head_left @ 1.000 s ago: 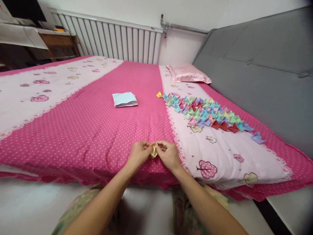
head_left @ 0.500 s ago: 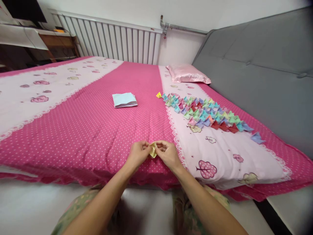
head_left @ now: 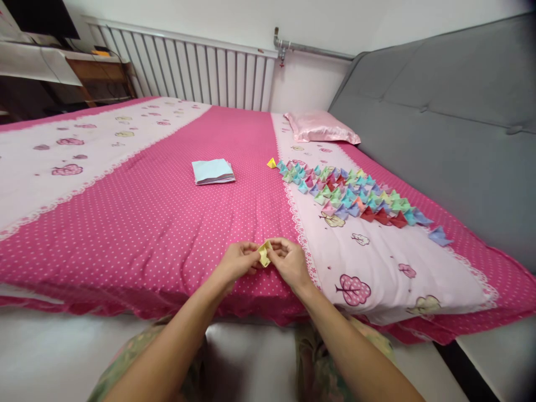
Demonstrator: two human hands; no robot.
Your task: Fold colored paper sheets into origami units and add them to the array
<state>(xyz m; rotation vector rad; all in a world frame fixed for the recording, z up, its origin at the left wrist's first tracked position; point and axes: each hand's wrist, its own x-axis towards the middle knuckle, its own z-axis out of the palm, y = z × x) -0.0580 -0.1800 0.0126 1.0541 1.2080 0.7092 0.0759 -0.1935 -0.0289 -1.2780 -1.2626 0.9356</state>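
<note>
Between my hands is a small piece of folded yellow paper (head_left: 264, 254), held just over the near edge of the bed. My left hand (head_left: 240, 259) pinches its left side between thumb and fingers. On its right side, my right hand (head_left: 288, 259) grips it the same way, thumb in front. My fingertips hide part of its edges. Farther right lie rows of folded paper boats (head_left: 352, 195) in blue, green, pink, red and purple. A yellow paper boat (head_left: 272, 163) sits at the far left end of them.
A stack of paper sheets (head_left: 213, 171), light blue on top, lies on the pink bedspread (head_left: 167, 234). A pink pillow (head_left: 322, 127) rests by the grey headboard (head_left: 452, 106). Behind the bed are a white radiator (head_left: 188, 67) and a desk (head_left: 98, 72) with a monitor.
The yellow paper has tilted and shifted slightly up and right between my fingers. My left fingers have changed their hold a little. The boats and the paper stack stay put.
</note>
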